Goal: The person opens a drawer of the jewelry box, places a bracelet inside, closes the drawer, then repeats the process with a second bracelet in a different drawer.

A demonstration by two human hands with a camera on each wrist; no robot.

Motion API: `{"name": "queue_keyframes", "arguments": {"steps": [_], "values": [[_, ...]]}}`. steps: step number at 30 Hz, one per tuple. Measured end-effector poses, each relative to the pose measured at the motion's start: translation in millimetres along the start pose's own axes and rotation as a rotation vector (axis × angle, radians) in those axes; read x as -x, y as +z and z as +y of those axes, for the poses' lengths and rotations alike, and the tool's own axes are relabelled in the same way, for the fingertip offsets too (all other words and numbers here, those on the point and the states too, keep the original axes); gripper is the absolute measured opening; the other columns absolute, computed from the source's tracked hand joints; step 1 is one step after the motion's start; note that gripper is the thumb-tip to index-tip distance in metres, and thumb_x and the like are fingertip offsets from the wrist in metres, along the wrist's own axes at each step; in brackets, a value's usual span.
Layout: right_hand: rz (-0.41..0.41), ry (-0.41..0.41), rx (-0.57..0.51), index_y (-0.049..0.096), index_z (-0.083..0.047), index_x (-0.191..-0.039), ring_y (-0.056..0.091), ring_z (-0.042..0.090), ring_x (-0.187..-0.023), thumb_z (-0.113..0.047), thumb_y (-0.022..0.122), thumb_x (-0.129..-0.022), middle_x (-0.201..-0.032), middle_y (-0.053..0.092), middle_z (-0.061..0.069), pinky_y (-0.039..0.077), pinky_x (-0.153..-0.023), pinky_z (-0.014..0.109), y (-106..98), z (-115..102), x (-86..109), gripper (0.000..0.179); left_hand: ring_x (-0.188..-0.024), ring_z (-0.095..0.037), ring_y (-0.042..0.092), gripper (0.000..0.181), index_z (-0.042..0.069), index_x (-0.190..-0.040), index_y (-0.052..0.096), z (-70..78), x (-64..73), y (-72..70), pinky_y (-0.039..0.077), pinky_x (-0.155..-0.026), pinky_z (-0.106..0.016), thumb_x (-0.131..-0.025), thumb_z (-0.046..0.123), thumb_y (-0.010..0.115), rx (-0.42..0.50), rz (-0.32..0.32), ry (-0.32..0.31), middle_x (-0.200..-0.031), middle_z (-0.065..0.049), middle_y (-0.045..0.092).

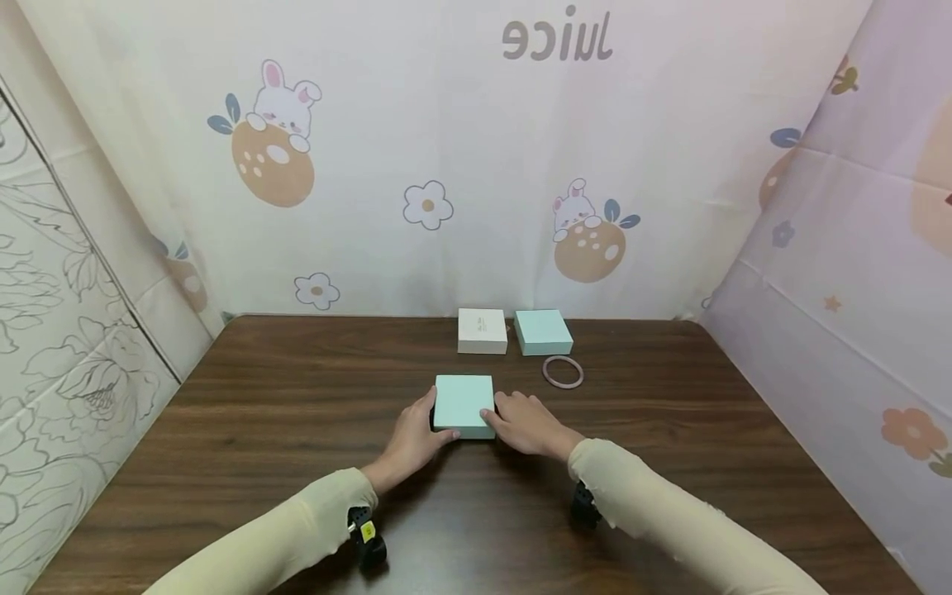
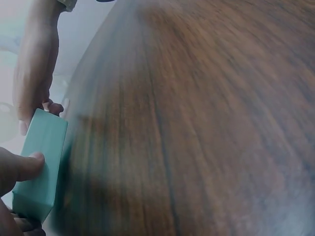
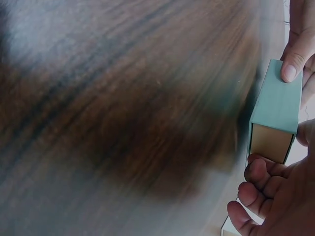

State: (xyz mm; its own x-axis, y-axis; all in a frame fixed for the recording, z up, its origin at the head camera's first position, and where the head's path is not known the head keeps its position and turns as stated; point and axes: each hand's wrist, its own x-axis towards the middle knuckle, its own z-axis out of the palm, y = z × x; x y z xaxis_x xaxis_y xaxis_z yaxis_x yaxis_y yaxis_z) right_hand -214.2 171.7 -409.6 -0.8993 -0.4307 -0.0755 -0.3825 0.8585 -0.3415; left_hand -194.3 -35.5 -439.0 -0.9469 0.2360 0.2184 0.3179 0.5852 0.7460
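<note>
A mint-green box [image 1: 464, 403] lies between my two hands near the middle of the table. My left hand [image 1: 411, 436] grips its left side, with the thumb laid across the near face; in the left wrist view that thumb [image 2: 30, 167] presses the green face. At the right end, my right hand [image 1: 530, 421] holds the box between thumb and fingers, its thumb on the top near the edge. The right wrist view shows a cream end face [image 3: 270, 142] framed by the green cover, with curled fingertips [image 3: 257, 169] against its lower edge.
Along the table's back edge stand a white box [image 1: 482, 332] with small print and a second mint-green box [image 1: 544, 332]. A pinkish ring [image 1: 563, 373] lies just in front of that second box. Patterned cloth [image 1: 446, 149] hangs behind the brown wooden table [image 1: 297, 388].
</note>
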Motion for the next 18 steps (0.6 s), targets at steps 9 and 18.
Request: {"name": "queue_keyframes", "arguments": {"steps": [9, 18], "values": [[-0.01, -0.01, -0.019, 0.056, -0.007, -0.094, 0.047, 0.019, -0.076, -0.034, 0.043, -0.102, -0.071, 0.047, 0.0, 0.037, -0.075, 0.041, 3.5, 2.7, 0.6, 0.031, -0.125, -0.042, 0.042, 0.081, -0.018, -0.139, 0.032, -3.2, 0.4, 5.2, 0.038, -0.098, -0.05, -0.079, 0.011, 0.079, 0.006, -0.007, -0.021, -0.137, -0.033, 0.041], [-0.006, 0.004, -0.028, 0.055, -0.007, -0.094, 0.046, 0.018, -0.072, -0.035, 0.042, -0.102, -0.069, 0.047, 0.001, 0.036, -0.071, 0.038, 7.3, 5.0, -1.0, 0.032, -0.126, -0.041, 0.041, 0.081, -0.016, -0.14, 0.031, -3.9, 0.0, 5.3, 0.037, -0.098, -0.05, -0.079, 0.011, 0.078, 0.019, -0.003, -0.021, -0.139, -0.032, 0.04]]}}
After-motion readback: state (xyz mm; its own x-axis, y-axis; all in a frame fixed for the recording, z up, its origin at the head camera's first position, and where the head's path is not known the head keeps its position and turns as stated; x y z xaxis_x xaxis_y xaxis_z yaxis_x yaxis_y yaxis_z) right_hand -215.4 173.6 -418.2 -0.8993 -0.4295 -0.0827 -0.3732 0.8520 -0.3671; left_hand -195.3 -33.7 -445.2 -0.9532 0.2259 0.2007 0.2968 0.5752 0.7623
